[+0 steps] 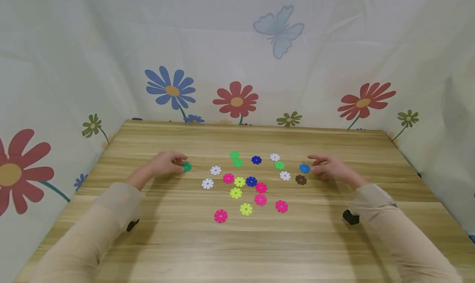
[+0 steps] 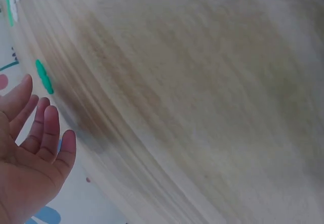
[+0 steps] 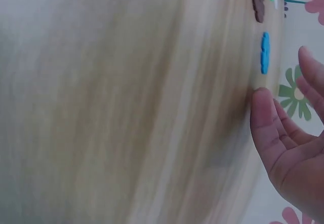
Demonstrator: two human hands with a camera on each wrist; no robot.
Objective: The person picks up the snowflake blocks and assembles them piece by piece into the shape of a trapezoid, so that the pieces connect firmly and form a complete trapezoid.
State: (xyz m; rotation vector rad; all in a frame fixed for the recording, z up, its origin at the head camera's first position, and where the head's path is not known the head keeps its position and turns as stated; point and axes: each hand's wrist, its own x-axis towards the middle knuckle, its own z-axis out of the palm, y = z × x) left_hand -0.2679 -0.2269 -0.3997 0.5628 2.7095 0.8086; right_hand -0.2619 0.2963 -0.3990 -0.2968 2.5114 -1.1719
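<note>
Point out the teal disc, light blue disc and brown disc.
Teal disc [image 2: 44, 77]: left wrist view, middle of its visible side.
Light blue disc [image 3: 265, 53]: right wrist view, same part.
Brown disc [image 1: 301, 179]: head view, middle of its upper face.

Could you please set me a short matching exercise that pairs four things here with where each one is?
Things:
1 Teal disc
2 Brown disc
3 Light blue disc
4 Butterfly

Places:
A Printed on the sheet behind the table
B Nearest disc to the right hand
C Nearest disc to the left hand
D Just below the light blue disc in the head view

Pairs: 1-C, 2-D, 3-B, 4-A
</note>
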